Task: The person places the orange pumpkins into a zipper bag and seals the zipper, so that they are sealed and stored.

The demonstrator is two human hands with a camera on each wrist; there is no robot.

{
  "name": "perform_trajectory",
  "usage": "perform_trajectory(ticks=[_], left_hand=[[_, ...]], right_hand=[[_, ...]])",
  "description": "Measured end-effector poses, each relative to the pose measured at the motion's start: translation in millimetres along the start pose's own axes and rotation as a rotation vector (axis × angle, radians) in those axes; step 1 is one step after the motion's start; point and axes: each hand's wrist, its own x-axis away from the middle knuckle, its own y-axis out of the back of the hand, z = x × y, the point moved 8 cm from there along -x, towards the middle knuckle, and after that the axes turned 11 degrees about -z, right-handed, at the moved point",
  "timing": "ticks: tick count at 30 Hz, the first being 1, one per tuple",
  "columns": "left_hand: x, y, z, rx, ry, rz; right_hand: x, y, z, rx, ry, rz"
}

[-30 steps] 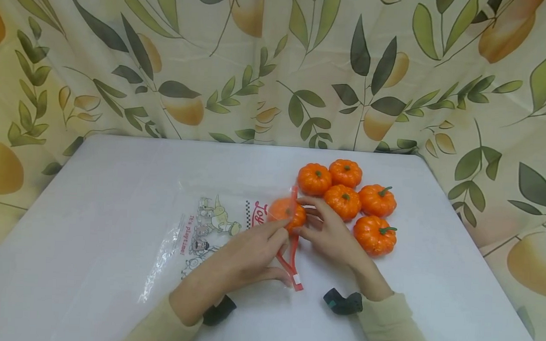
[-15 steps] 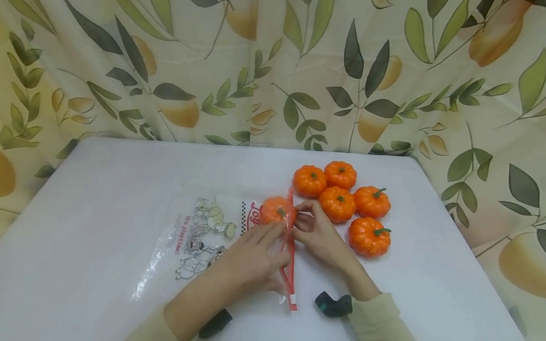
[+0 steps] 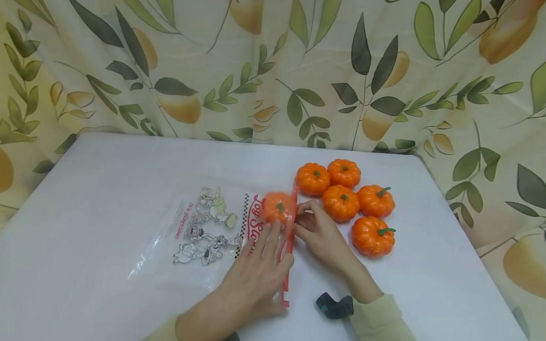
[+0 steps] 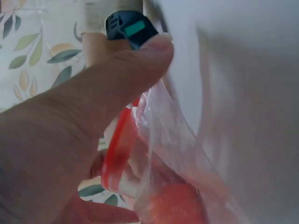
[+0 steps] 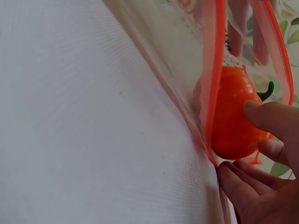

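A clear zip bag [image 3: 208,208] with printed cartoon figures and a red zip edge lies flat, its mouth toward the right. Just inside the mouth sits a small orange pumpkin [image 3: 277,207] with a green stem. My left hand [image 3: 256,270] rests on the bag with its fingers straight, their tips at the pumpkin's near side. At the red edge my right hand [image 3: 320,232] has bent fingers. In the right wrist view its thumb touches the pumpkin [image 5: 236,112], while the other fingertips [image 5: 229,172] lie right below it, by the lip of the bag.
Several more small pumpkins [image 3: 340,203] stand grouped to the right of the bag, close beyond my right hand. The white table [image 3: 96,194] ends at a leaf-patterned curtain [image 3: 303,66] behind it. Dark wrist devices [image 3: 335,306] sit at the cuffs.
The pumpkin has slid left, from the bag's mouth to inside it. My left hand has let go of the red edge and spread straight over the bag. The right hand stays at the edge.
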Motion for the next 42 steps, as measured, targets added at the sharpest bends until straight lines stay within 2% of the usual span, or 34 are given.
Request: perform_trajectory(ticks=[3,10,15,18,22,26,30,34,39,42], left_hand=[[-0.8,3.1,0.4,0.037,-0.015,-0.015],[-0.9,7.6,6.6,0.119,-0.006,0.015],[-1.9,13.0,7.8,0.141,-0.023,-0.018],[-2.9,13.4,6.1,0.142,-0.033,-0.003],[-4.2,11.8,7.5,0.145,-0.012,0.031],[-2.9,12.6,9.5,0.149,0.001,-0.003],[0.0,10.2,9.3,0.195,0.008,-0.034],[1.0,6.6,9.3,0.223,0.010,-0.053],[0.2,9.4,8.4,0.204,-0.030,-0.133],[-0.7,10.4,7.5,0.185,-0.044,-0.144]], right_hand=[[0.8,-0.1,0.6,0.014,0.001,0.015],[1.9,0.0,2.3,0.023,0.044,0.026],[3.5,2.7,6.9,0.055,0.111,0.039],[4.2,2.7,9.6,0.093,0.140,0.052],[4.3,2.8,10.8,0.122,0.143,0.065],[4.5,8.4,12.0,0.150,0.139,0.048],[6.2,25.2,19.6,0.211,0.167,-0.005],[6.2,52.1,35.1,0.292,0.216,-0.105],[4.4,82.0,47.5,0.399,0.231,-0.252],[3.7,90.8,47.0,0.460,0.224,-0.321]])
